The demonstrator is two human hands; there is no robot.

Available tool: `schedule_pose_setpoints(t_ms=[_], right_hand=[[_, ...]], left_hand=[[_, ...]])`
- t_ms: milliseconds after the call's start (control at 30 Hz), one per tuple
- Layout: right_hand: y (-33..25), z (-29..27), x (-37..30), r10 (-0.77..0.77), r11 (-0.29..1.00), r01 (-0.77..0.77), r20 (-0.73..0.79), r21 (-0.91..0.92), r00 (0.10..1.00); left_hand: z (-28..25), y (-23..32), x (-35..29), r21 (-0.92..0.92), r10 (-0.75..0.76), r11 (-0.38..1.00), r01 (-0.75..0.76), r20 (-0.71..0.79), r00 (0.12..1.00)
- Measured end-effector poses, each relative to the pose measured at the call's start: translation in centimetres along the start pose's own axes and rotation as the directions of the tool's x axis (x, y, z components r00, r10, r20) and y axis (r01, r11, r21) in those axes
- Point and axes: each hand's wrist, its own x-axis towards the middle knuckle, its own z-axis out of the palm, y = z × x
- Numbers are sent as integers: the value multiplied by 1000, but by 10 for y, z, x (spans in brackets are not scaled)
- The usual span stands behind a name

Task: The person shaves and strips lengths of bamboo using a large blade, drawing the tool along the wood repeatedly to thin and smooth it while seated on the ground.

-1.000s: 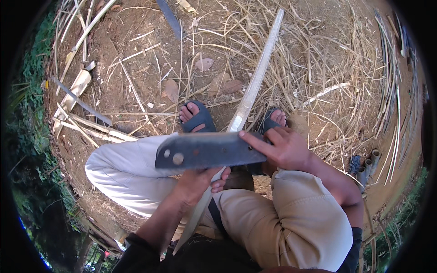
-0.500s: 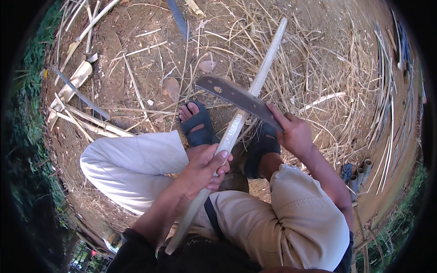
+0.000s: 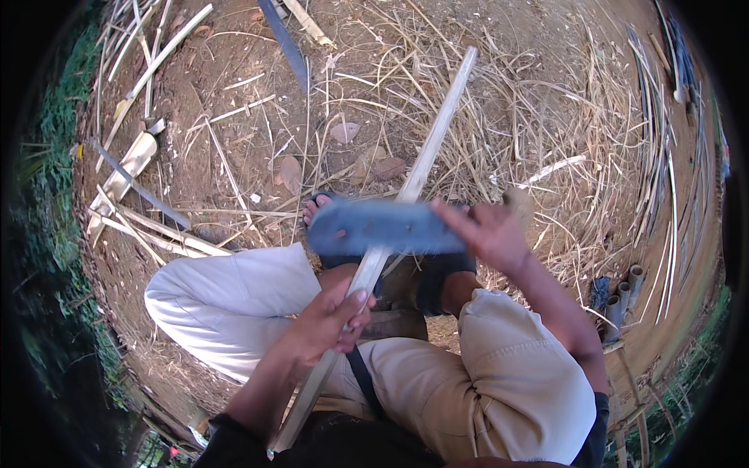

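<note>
Two hands busy; left hand (image 3: 326,321) fingers wrapped round the long bamboo strip (image 3: 406,195); right hand (image 3: 488,234) clenched on a blurry broad blade (image 3: 382,228) crossing the strip just past those fingers.

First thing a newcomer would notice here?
The broad, motion-blurred dark metal blade at centre, gripped by the right hand and lying across the long pale bamboo strip. The left hand clasps that strip lower down, above the knees. Dry straw and cut bamboo litter the bare dirt ground.

Motion-blurred blade (image 3: 386,228); strip's (image 3: 425,160) lower end behind knees.
</note>
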Motion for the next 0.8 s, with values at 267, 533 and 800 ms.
schedule_pose_setpoints(t_ms=[267,533,800], right_hand=[[-1,13,-9,19,995,-21,27,95,999],[29,16,5,236,946,-255,117,201,965],[105,68,-2,469,874,-480,128,70,874]], left_hand=[[-16,-6,-6,-66,-109,992,106,-41,993],[-26,-16,-34,27,-28,999,29,-48,998],[-15,-19,-53,-22,-29,999,29,2,1000]])
